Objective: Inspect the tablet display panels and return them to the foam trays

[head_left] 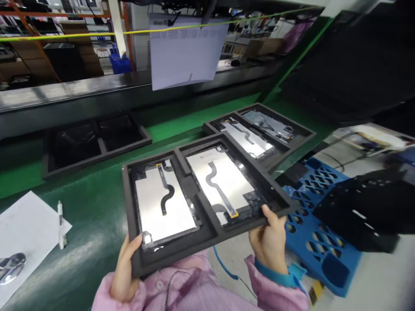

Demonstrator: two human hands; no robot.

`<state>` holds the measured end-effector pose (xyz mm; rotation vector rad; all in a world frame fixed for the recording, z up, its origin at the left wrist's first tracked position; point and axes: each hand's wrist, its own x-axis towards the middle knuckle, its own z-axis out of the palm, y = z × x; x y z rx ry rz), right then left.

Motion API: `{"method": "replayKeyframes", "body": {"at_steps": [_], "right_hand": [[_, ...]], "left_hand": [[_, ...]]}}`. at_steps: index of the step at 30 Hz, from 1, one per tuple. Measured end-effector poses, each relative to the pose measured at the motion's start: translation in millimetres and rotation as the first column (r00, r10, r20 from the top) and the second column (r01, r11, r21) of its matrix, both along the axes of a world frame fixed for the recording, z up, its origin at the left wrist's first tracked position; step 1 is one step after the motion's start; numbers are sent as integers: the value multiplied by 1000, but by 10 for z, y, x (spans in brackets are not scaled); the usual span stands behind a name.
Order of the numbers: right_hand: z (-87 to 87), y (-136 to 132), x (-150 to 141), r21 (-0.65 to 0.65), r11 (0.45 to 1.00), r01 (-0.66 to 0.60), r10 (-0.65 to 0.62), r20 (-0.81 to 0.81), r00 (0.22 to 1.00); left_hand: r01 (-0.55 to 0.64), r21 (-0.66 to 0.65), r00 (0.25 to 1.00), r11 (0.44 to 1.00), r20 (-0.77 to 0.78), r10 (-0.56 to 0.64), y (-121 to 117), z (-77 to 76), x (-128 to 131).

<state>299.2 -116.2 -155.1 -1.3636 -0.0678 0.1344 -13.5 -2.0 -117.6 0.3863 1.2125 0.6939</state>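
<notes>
Both my hands carry a black foam tray by its near side, tilted over the bench edge. At the near left corner my left hand is closed on the rim, thumb on top. My right hand grips the near right part, a blue band round its wrist. Two compartments each hold a flat silver-backed panel: the left panel and the right panel, each with a dark wavy ribbon cable. Fingers under the tray are hidden.
A similar tray with two panels lies behind on the right, and a dark tray at the back left. Paper and a pen lie on the green bench. A blue plastic stool-like frame stands right. A white sheet hangs ahead.
</notes>
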Motion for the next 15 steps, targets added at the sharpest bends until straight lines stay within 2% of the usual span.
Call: {"method": "replayKeyframes", "body": {"at_steps": [2, 4, 6, 8, 9, 10, 12, 14, 15], "right_hand": [[-61, 56, -285, -4, 997, -73, 73, -58, 996], [-114, 103, -501, -33, 986, -164, 159, -113, 981], [-153, 141, -593, -87, 968, -236, 221, -155, 963], [-180, 175, -574, -165, 937, -309, 279, -182, 943], [-188, 193, -539, -209, 914, -348, 312, -188, 931], [-193, 210, -498, -256, 889, -381, 342, -184, 922], [-188, 239, -420, -358, 846, -395, 374, -129, 918], [-161, 248, -361, -472, 821, -320, 370, 13, 929], [-140, 248, -336, -523, 807, -273, 380, 105, 919]], "left_hand": [[8, 6, 998, 1000, -68, -8, 30, -2, -321], [48, 124, 987, 991, -158, -28, 85, -21, -533], [122, 301, 949, 946, -315, -22, 148, -61, -630], [209, 444, 859, 871, -510, 53, 197, -94, -648], [280, 484, 797, 829, -599, 80, 218, -97, -645], [365, 515, 699, 775, -701, 136, 243, -84, -646], [512, 565, 459, 647, -817, 350, 333, -14, -688], [559, 616, 269, 555, -768, 581, 496, 88, -832], [563, 625, 181, 540, -732, 657, 595, 134, -947]]}}
